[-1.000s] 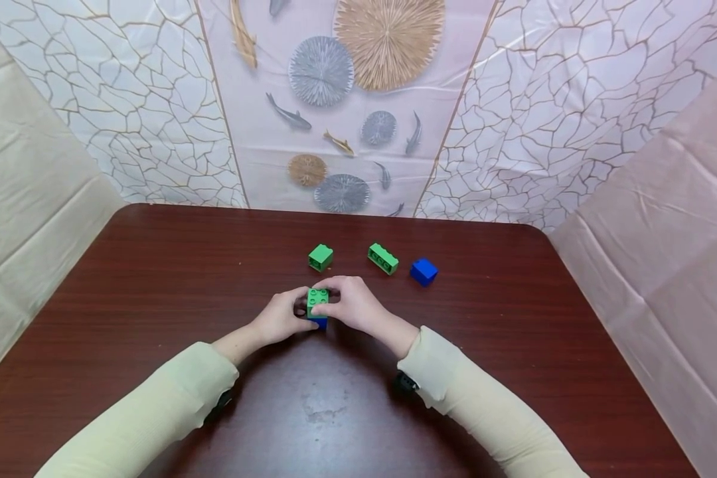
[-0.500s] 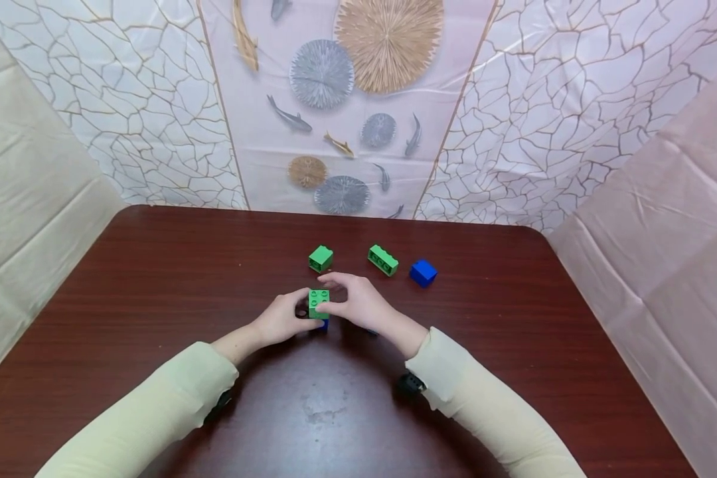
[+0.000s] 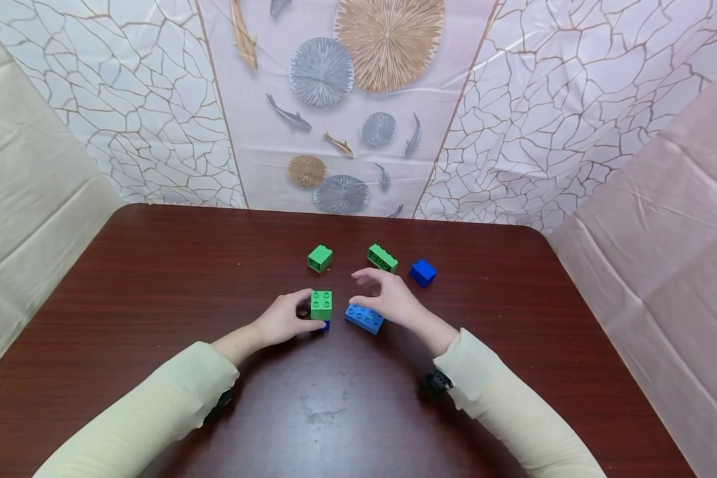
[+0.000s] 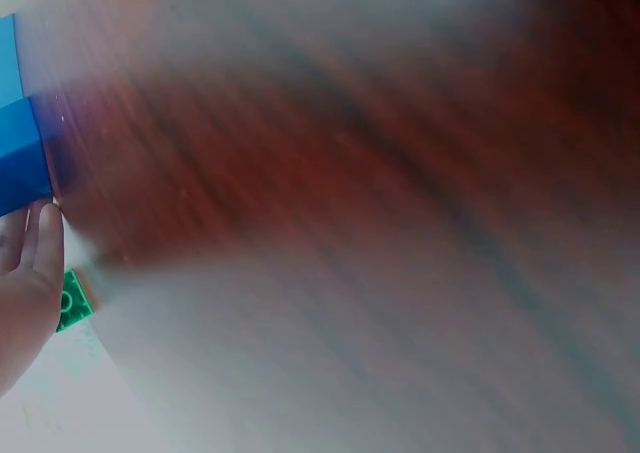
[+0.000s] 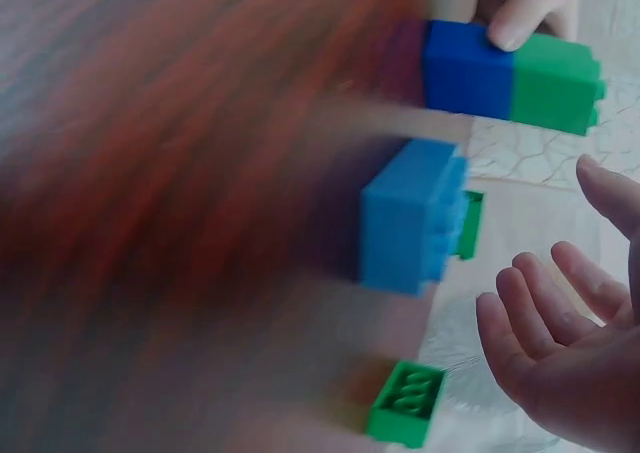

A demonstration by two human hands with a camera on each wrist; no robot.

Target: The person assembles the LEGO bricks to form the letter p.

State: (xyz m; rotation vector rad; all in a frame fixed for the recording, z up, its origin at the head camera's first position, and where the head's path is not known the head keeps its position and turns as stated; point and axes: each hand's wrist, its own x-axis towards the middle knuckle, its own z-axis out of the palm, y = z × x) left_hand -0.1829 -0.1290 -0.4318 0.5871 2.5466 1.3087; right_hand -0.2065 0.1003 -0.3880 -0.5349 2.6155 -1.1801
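A small green brick (image 3: 321,305) is stacked upright on a dark blue brick (image 5: 462,68). My left hand (image 3: 279,318) holds this stack from the left, thumb and fingers around it; its thumb covers part of the blue brick in the head view. To the right of the stack, a longer light blue brick (image 3: 362,321) lies studs up on the table. Just above and behind it hovers my right hand (image 3: 393,300), fingers spread and loosely bent, with nothing in its grasp. The right wrist view shows a gap between that hand and the light blue brick.
Behind the hands lie a small green brick (image 3: 319,259), a longer green brick (image 3: 382,256) on its side and a dark blue brick (image 3: 423,273). The brown table (image 3: 155,279) runs back to a patterned cloth wall (image 3: 346,166).
My right hand has left the green brick and moved right, uncovering the light blue brick. The stack stays in my left hand, shifted very slightly to the right.
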